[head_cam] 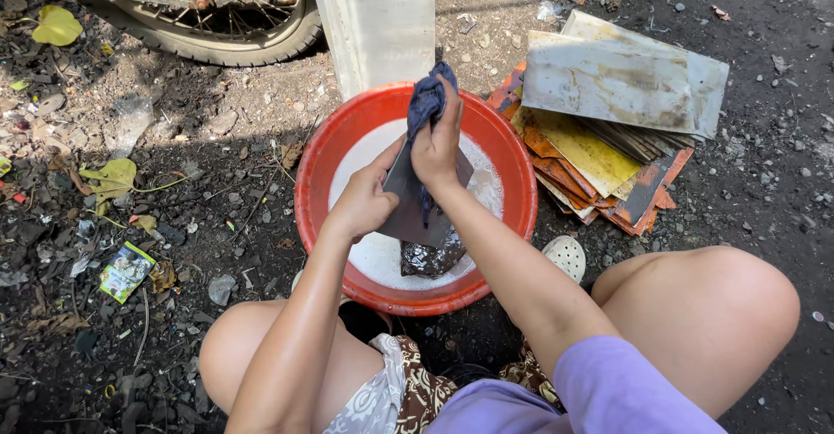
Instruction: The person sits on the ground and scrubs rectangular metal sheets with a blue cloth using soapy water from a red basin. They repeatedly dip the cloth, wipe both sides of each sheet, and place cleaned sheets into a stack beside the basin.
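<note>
A round red basin (317, 182) of white soapy water sits on the dirt between my knees. My left hand (363, 199) grips the left edge of a flat dark grey tile (408, 217), which stands tilted with its lower end in the water. My right hand (437, 143) presses a wet dark blue cloth (427, 99) against the tile's upper face. The cloth bunches up above my fingers.
A stack of dirty orange, yellow and grey tiles (608, 130) lies right of the basin. Clean white tiles (382, 30) lean behind it against a bicycle wheel (217, 26). Leaves, stones and a wrapper (126, 271) litter the ground at left. A white sandal (566, 256) shows near my right knee.
</note>
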